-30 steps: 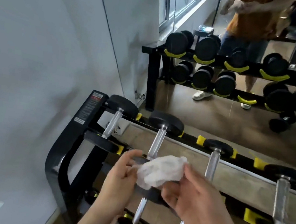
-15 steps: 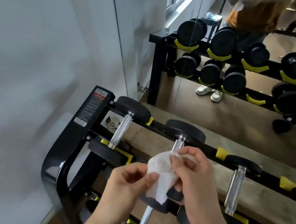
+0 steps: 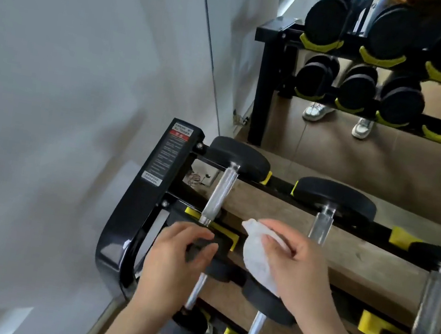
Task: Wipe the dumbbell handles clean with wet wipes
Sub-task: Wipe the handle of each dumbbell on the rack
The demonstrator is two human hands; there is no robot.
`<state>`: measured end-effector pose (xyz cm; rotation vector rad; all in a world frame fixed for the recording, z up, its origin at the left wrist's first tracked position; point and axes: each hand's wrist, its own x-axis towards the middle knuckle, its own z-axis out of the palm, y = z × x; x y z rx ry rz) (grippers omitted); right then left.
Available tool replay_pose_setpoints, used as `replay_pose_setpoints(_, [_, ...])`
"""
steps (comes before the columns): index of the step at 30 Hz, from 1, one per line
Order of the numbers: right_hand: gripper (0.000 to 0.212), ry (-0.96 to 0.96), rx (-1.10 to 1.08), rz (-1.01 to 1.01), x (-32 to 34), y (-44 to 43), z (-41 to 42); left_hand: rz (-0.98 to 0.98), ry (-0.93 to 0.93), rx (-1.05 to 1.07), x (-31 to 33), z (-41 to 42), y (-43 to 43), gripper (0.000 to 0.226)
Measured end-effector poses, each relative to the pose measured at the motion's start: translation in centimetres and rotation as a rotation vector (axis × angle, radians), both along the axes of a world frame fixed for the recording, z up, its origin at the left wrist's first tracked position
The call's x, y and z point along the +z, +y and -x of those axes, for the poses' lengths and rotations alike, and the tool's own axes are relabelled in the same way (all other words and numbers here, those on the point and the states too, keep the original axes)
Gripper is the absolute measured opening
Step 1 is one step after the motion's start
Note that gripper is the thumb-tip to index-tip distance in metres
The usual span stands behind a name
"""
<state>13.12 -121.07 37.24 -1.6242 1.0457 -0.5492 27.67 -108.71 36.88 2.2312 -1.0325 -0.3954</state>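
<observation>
A black dumbbell rack [image 3: 132, 211] holds several dumbbells with black heads and chrome handles. The leftmost top-row dumbbell has its handle [image 3: 219, 192] bare. My left hand [image 3: 174, 260] grips the near black head [image 3: 215, 247] of that dumbbell. My right hand [image 3: 293, 266] holds a crumpled white wet wipe [image 3: 256, 251] just right of that head, in front of the second dumbbell's handle [image 3: 322, 225]. The wipe touches no handle that I can see.
A white wall [image 3: 68, 87] stands close on the left. A mirror [image 3: 388, 149] behind the rack reflects the rack, more dumbbells and a person's shoes. Lower-row dumbbells [image 3: 254, 332] sit under my hands. Yellow cradles [image 3: 403, 237] line the rails.
Both hands held the wipe together before. Now my left hand has let go and gripped the leftmost dumbbell's near head. The view has shifted closer and left.
</observation>
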Motion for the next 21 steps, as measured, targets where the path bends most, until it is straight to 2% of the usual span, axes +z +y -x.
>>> replay_pose_setpoints(2, [0.03,0.054,-0.039,0.006,-1.1,-0.7,-2.2,-0.109,-0.117,-0.036,-2.4,-2.8,0.4,0.026])
replay_pose_setpoints(5, [0.028,0.199,-0.026,0.032,-2.9,-2.0,-7.2,-0.083,-0.046,-0.09,-4.8,-6.7,0.0,0.023])
replay_pose_setpoints(9, [0.033,0.296,0.089,0.365,-5.3,-4.0,-13.7,0.001,0.013,-0.127,-6.5,-9.7,-1.8,0.035])
replay_pose_setpoints(11, [0.035,0.452,0.209,0.578,-6.6,-4.9,-15.7,0.017,-0.043,-0.148,-7.7,-10.0,-2.0,0.036])
replay_pose_setpoints(14, [0.037,0.665,0.41,0.695,-7.8,-5.0,-16.6,0.086,-0.062,-0.141,-8.9,-9.7,-1.8,0.031])
replay_pose_setpoints(16, [0.03,0.604,0.625,0.73,-8.1,-4.4,-15.9,0.116,-0.037,-0.135,-9.2,-9.9,-1.9,0.032])
replay_pose_setpoints(18, [0.021,0.496,0.802,0.652,-7.9,-3.7,-15.0,0.12,0.012,-0.136,-9.3,-10.4,-2.0,0.033])
replay_pose_setpoints(20, [0.02,0.474,0.882,0.611,-7.8,-4.2,-14.9,0.097,0.058,-0.143,-9.3,-10.7,-2.1,0.035])
replay_pose_setpoints(21, [0.019,0.486,0.866,0.674,-7.8,-5.0,-15.4,0.087,0.07,-0.154,-9.3,-10.9,-2.2,0.035])
